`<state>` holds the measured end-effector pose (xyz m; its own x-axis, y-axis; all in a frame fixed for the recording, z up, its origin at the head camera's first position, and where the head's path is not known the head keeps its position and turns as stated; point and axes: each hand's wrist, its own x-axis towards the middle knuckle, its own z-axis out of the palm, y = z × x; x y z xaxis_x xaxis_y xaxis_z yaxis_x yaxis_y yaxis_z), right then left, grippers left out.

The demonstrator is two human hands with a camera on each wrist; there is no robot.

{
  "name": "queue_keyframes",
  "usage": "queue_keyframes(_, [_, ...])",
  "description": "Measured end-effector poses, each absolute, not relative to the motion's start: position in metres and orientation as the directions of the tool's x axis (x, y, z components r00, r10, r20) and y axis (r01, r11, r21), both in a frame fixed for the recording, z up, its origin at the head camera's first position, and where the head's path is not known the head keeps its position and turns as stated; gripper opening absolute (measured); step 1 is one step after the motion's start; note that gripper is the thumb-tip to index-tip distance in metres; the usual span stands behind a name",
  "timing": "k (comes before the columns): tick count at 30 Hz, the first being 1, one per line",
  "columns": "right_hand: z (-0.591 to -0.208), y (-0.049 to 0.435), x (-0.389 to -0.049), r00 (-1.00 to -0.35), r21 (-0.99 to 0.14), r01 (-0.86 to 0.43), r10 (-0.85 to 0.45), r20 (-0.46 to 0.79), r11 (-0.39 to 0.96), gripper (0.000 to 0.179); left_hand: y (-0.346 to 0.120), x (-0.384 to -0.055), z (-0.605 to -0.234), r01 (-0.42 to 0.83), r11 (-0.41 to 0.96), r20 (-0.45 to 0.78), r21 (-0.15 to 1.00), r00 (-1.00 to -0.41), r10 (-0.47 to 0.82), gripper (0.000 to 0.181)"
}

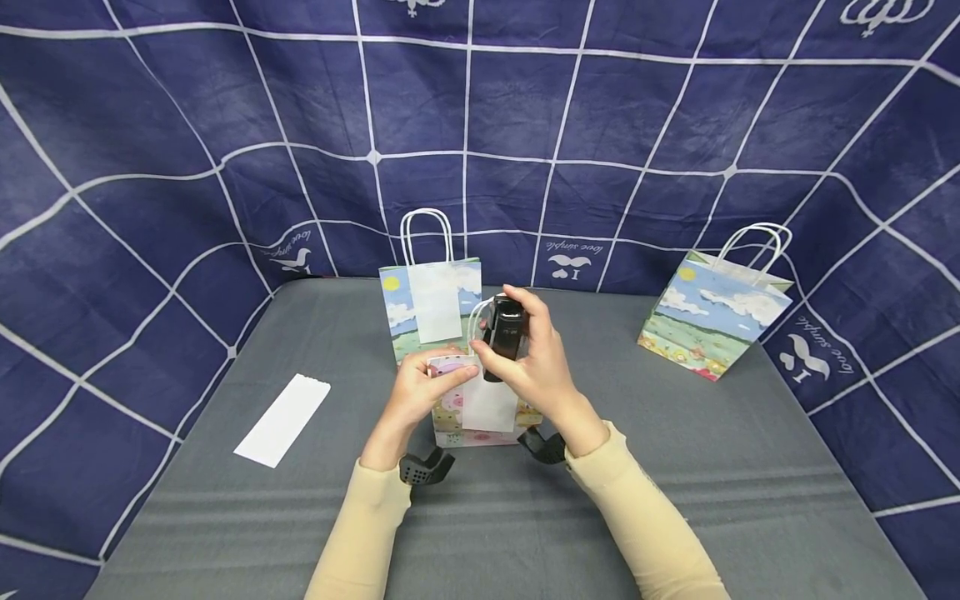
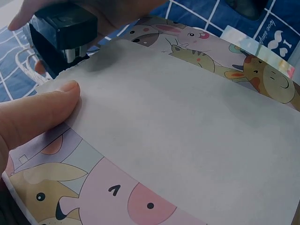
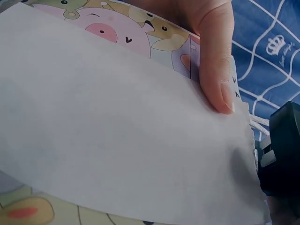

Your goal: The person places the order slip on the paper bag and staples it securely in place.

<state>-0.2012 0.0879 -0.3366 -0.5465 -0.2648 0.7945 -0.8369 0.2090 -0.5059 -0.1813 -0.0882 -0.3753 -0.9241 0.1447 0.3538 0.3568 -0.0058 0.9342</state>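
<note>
Both hands were grasping. The left hand (image 1: 415, 387) pinched the top edge of an animal-print paper gift bag (image 1: 448, 419), its thumb flat on a white paper sheet (image 1: 489, 410) that lay against the bag's front. The right hand (image 1: 542, 358) was wrapped around a black stapler (image 1: 506, 327), its mouth at the sheet's ragged top edge. The bag was at the middle of a grey table (image 1: 217, 533), just in front of a landscape-print bag (image 1: 402, 321). A loose white strip (image 1: 281, 421) lay to the left.
</note>
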Motion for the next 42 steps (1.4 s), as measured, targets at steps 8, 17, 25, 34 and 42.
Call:
queue_keyframes(8, [-0.336,0.085,-0.201,-0.591,-0.529,-0.803,-0.251,0.767,0.276,0.073,-0.089,-0.182,-0.376,0.367,-0.005,0.363,0.93,-0.918,0.161,0.009])
queue_keyframes(17, [-0.337,0.085,-0.204,-0.604,-0.551,-0.794,-0.227,0.764,0.259,0.071,-0.089,-0.184,-0.377,0.404,-0.05,0.406,0.913,-0.893,0.193,0.005])
queue_keyframes(25, [-0.337,0.084,-0.205,-0.566,-0.51,-0.819,-0.218,0.795,0.264,0.067,-0.09,-0.188,-0.386,0.418,-0.016,0.413,0.908,-0.889,0.198,0.02])
queue_keyframes(34, [-0.338,0.083,-0.203,-0.521,-0.459,-0.843,-0.214,0.826,0.279,0.069,-0.093,-0.186,-0.388,0.55,0.073,0.526,0.832,-0.823,0.214,0.046])
queue_keyframes(42, [-0.339,0.082,-0.199,-0.501,-0.436,-0.856,-0.231,0.834,0.279,0.07,-0.087,-0.176,-0.371,0.635,0.015,0.618,0.773,-0.757,0.212,0.04])
